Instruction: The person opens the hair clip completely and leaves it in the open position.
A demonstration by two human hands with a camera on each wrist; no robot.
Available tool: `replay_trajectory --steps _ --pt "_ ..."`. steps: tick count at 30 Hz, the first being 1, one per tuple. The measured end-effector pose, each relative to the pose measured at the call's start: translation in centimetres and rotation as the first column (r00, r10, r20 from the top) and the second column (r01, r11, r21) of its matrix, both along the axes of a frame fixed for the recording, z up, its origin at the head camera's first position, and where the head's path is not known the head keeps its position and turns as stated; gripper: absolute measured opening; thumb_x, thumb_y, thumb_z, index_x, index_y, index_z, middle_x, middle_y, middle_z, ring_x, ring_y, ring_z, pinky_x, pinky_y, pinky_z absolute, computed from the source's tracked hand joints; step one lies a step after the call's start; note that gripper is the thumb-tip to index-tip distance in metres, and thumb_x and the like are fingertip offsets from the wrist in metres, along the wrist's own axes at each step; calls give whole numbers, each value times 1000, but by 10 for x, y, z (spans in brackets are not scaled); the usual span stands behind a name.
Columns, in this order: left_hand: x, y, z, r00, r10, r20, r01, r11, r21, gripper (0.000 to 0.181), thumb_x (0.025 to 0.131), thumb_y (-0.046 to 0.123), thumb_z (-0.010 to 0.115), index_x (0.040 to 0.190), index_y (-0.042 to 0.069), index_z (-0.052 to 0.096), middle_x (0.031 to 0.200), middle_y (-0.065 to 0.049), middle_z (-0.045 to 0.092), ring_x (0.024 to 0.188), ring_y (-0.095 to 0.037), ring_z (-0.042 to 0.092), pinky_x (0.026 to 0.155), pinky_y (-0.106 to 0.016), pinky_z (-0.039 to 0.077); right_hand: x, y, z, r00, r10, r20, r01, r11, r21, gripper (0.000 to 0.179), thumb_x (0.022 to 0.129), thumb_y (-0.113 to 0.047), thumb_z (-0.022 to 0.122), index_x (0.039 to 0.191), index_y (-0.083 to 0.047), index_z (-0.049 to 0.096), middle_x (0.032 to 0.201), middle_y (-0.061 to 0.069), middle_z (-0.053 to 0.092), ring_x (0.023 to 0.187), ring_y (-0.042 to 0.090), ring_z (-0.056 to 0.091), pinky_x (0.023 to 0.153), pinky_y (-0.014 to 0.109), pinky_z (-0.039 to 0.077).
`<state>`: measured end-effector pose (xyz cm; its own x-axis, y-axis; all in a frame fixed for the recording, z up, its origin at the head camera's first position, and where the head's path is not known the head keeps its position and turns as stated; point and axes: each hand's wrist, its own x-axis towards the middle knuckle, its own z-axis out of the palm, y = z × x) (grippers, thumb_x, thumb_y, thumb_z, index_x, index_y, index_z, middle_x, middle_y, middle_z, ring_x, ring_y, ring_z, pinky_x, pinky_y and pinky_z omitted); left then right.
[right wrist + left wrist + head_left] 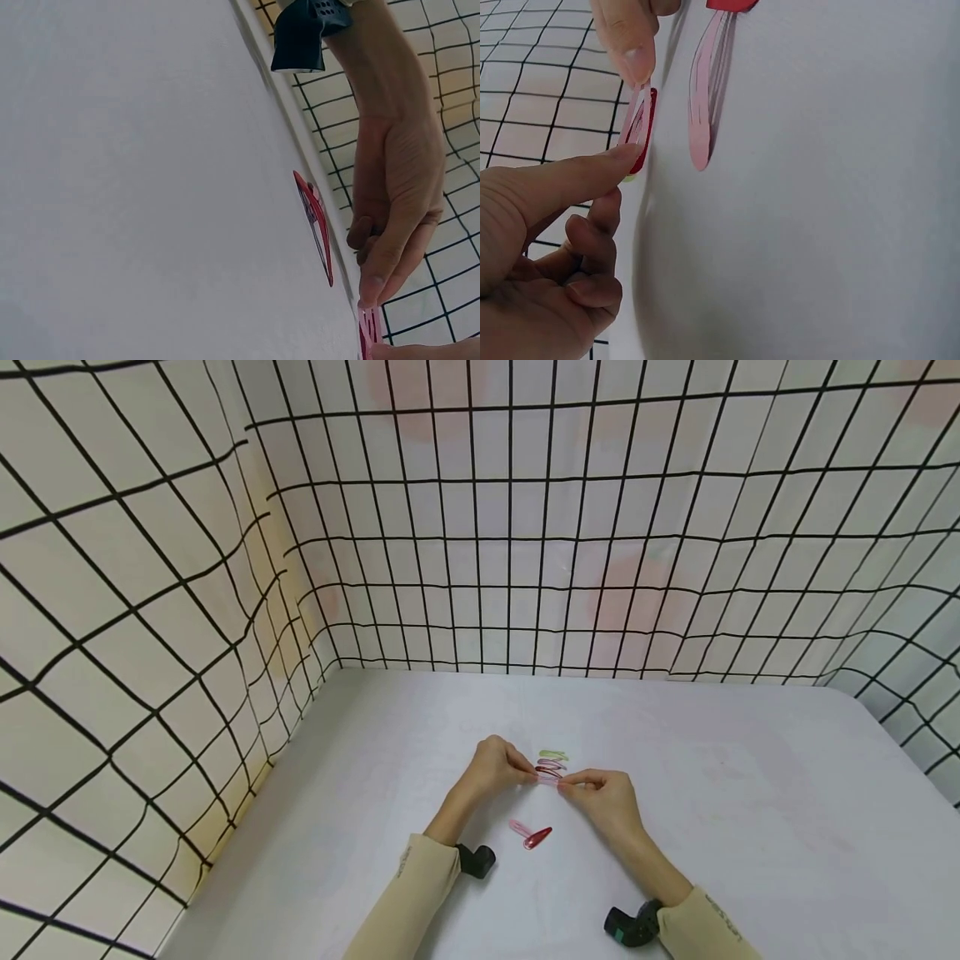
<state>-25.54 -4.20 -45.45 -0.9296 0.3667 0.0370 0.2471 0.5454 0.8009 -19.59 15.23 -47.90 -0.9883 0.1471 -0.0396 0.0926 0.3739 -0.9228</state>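
Between both hands is a pale pink snap hair clip (548, 780), held by its two ends just above the white table. My left hand (498, 766) pinches one end between thumb and forefinger; my right hand (606, 797) pinches the other, its fingertips showing at the top of the left wrist view. Right behind the held clip lies a dark red hair clip (550, 771), with a light green hair clip (553, 753) farthest back in that stack. Nearer the body, a glossy red hair clip (537, 838) and another pink hair clip (699, 135) lie touching or overlapping.
A black wire grid (480, 539) stands along the back and sides of the white table (360, 860), with pale sheeting behind it. Black wrist cameras, one by the left sleeve (477, 862) and one by the right sleeve (632, 927), sit close over the tabletop.
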Motion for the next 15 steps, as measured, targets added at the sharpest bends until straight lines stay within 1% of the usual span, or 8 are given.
replay_trajectory --steps 5,11,15 --pt "-2 2 -2 1000 6 24 -6 1000 5 4 78 2 85 81 3 82 82 -11 79 72 -2 55 59 -15 40 -3 1 -2 1000 -10 12 9 1000 10 13 84 -13 82 91 -3 81 52 -7 39 50 6 31 47 21 22" --pt "-4 1 -4 998 22 60 -21 1000 -14 4 79 5 85 82 6 83 83 -9 79 74 -3 55 62 -16 40 -4 1 -3 1000 -12 10 12 1000 14 13 84 -14 82 91 -3 81 53 -6 40 51 7 32 47 21 22" --pt "-5 1 -5 997 26 69 -25 1000 -14 5 79 7 86 83 7 83 83 -8 79 75 -2 56 63 -16 41 -4 2 -3 1000 -18 1 18 1000 22 13 84 -14 82 91 -3 81 53 -6 42 51 7 34 47 21 23"
